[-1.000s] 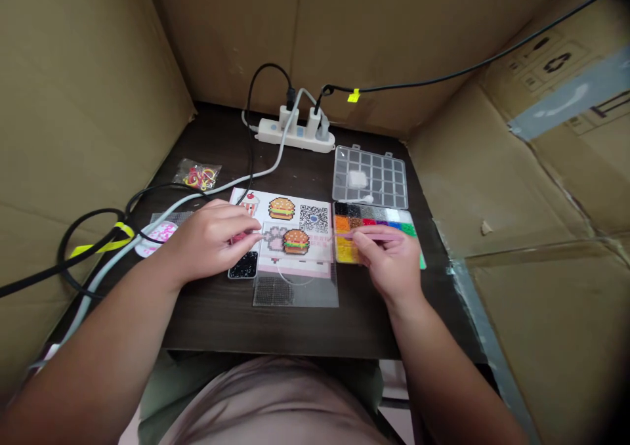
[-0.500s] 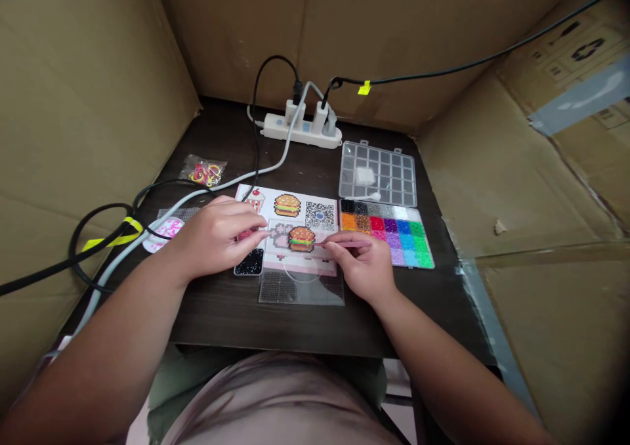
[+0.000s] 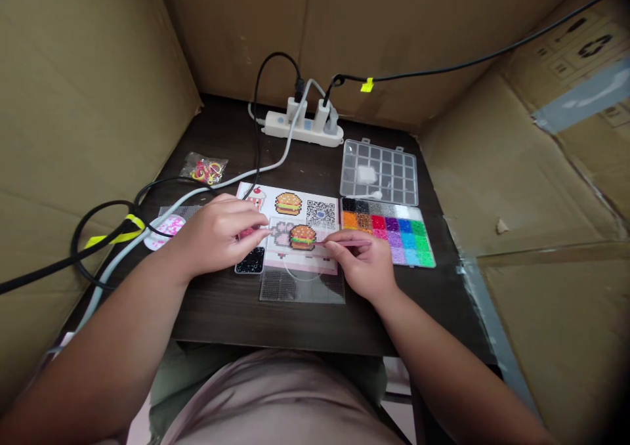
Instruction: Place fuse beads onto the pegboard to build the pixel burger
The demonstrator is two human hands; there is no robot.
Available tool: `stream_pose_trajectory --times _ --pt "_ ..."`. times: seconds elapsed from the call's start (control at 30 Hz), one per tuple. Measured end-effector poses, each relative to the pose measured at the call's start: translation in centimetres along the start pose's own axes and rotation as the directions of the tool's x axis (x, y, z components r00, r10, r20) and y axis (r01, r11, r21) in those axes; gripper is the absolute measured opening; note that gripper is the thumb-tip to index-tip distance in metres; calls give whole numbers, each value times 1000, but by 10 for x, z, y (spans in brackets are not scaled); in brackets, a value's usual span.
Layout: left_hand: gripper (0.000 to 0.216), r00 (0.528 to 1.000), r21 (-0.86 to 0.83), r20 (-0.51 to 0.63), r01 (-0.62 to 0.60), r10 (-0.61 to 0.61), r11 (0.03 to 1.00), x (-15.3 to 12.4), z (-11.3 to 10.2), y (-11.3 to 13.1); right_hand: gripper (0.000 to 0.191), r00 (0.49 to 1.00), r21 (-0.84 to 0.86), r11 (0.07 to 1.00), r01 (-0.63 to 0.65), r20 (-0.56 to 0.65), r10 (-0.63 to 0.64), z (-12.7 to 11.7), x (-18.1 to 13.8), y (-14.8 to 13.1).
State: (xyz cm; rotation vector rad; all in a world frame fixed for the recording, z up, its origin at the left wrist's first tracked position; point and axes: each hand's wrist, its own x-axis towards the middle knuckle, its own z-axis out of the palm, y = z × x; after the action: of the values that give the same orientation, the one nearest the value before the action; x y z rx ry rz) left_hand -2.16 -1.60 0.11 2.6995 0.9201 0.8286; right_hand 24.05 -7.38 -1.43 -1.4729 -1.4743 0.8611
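Observation:
A clear pegboard lies partly over a printed pattern sheet. On it sits a burger made of small fuse beads, beside a pink-and-grey bead shape. My left hand pinches the board's left edge between thumb and forefinger. In my right hand are pink tweezers, held nearly level, their tips at the right side of the bead burger. Whether a bead is between the tips is too small to tell. A small tray of black beads stands under my left fingers.
At the right, a bead box holds many colours, its clear lid folded back. Behind are a power strip and cables. A bag of rings and a dish of pink beads lie left. Cardboard walls surround the table.

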Motion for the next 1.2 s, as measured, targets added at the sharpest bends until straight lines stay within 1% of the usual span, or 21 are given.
stream_pose_trajectory --times 0.2,0.3,0.37,0.43,0.53,0.6,0.63,0.7,0.87,1.2 --pt "16 1000 -10 8 -2 2 1000 0 -1 0 9 1000 4 1000 4 -18 -3 -1 -1 -1" --pt "16 1000 -12 6 -2 2 1000 0 0 0 8 998 -4 1000 20 -62 -20 -6 0 -3" --pt "16 1000 -14 3 1 -1 1000 0 0 0 8 991 -20 999 28 -133 -30 -14 0 -1" --pt "15 1000 -14 1 3 -3 1000 -1 0 -1 10 972 -44 999 9 -233 -19 -25 1 3" --pt "15 1000 -15 -2 0 0 1000 -1 0 -1 16 922 -70 996 -62 -386 31 -44 3 13" --pt "14 1000 -21 -8 -5 5 1000 -1 0 -2 17 896 -88 992 -94 -443 45 -55 4 19" --pt "13 1000 -22 -11 -9 9 1000 -1 1 -2 17 891 -106 989 -102 -451 44 -59 5 20" --pt "12 1000 -16 -15 -20 20 1000 -1 2 -2 15 900 -154 981 -114 -434 36 -62 6 21" --pt "9 999 0 -21 -33 33 999 -1 4 -4 16 930 -253 958 -132 -366 31 -61 6 14" --pt "10 1000 1 -15 -21 21 1000 -2 2 -4 16 932 -264 955 -137 -361 34 -61 6 11"
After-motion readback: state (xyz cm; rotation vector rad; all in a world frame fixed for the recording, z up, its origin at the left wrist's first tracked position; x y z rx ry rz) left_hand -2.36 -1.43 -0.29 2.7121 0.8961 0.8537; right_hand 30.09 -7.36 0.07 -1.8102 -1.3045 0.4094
